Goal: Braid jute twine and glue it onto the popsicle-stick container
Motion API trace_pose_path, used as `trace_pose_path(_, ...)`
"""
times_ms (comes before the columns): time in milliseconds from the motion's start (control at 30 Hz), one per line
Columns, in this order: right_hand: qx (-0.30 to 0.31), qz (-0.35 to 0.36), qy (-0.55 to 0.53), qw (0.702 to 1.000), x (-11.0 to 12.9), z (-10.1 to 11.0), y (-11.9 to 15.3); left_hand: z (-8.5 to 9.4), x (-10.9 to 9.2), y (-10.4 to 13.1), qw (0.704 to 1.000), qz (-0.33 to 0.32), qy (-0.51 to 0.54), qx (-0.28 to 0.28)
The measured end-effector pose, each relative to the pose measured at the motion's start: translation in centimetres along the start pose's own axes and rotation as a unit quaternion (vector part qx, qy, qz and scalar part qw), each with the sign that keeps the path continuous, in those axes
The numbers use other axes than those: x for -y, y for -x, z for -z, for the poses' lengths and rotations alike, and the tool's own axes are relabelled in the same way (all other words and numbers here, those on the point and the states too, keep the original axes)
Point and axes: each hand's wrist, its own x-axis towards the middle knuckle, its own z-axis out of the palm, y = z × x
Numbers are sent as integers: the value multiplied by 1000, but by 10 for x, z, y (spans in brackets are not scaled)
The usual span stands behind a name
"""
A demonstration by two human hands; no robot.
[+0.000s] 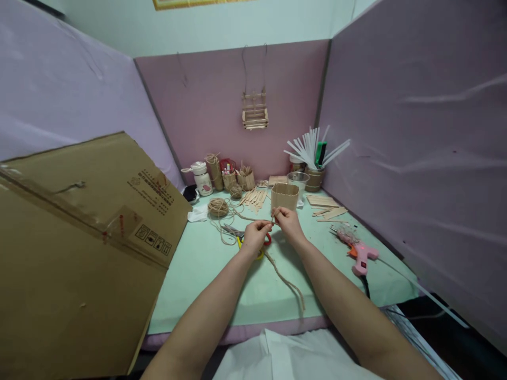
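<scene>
Both of my hands pinch a length of brown twine [285, 280] at the middle of the table. My left hand [255, 236] is closed on it, and a loose tail runs from there toward the table's front. Close beside it, my right hand [288, 221] grips the twine with thumb and forefinger. Just behind the right hand stands a cup made of wooden craft sticks [285, 195]. Scissors [233, 230] with red and yellow handles lie partly hidden under my left hand. Back to the left, a ball of twine [218, 207] has loose strands around it.
A pink glue gun [362, 257] lies on the right with its cord off the edge. Craft sticks [327, 207] lie behind it. White glue sticks [307, 148] stand in a holder at the back. A large cardboard sheet [91, 253] leans on the left.
</scene>
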Motion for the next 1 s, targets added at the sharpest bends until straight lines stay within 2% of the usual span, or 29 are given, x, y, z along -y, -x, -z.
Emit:
trace_pose_path(67,19,-6,-17,1000,-2,-1,0,2,-1,0,1000,6,18,-16)
trace_pose_path(200,20,-6,-35,999,-1,-1,1,4,-1,-2,998,-38,23,-41)
trace_pose_path(433,52,21,-29,998,6,-3,4,8,-4,-1,988,-102,-70,-89)
trace_pose_path(633,135,-32,-152,979,14,1,6,10,-11,4,978,-175,-71,-93)
trace_pose_path(700,144,-61,-185,970,14,2,5,10,-15,6,973,-198,-72,-97)
trace_pose_path(867,134,-134,-185,964,11,2,2,9,-20,10,970,-215,-85,-79)
trace_pose_path(1000,156,-104,-163,969,9,2,3,7,-16,10,972,-207,-104,-37)
